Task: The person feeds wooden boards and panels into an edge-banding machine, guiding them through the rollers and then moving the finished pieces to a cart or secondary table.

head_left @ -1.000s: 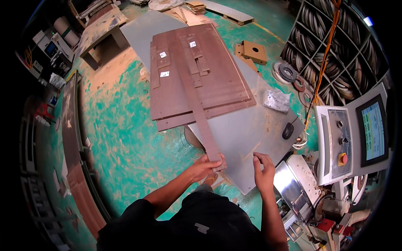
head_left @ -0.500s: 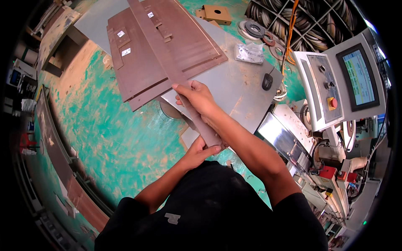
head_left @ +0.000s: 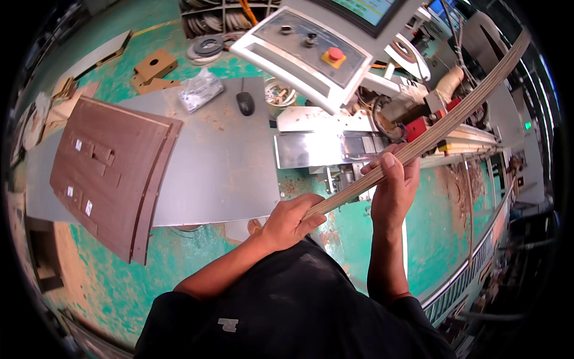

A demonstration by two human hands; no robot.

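A long narrow wooden strip [head_left: 454, 105] is held on its side, its layered pale edge showing, slanting up to the right. My left hand [head_left: 290, 218] is closed on the strip's lower end. My right hand [head_left: 391, 182] grips it farther along, thumb raised along the near side. The far part of the strip passes over a machine with a shiny metal plate [head_left: 299, 149]. To the left, stacked brown panels [head_left: 119, 209] with white labels and small pieces on top lie on the grey table [head_left: 221, 179].
A control console [head_left: 305, 54] with screen and red button stands beyond the plate. A black mouse [head_left: 245, 103] and plastic bag [head_left: 201, 90] rest on the table. A wire rack [head_left: 227, 18] holds coils at the back. A slatted rail [head_left: 454, 272] runs along the right.
The view has turned rightward. The strip has left the panel stack and is turned onto its edge, pointing up-right toward the machine. My right hand, previously free, has taken hold of it.
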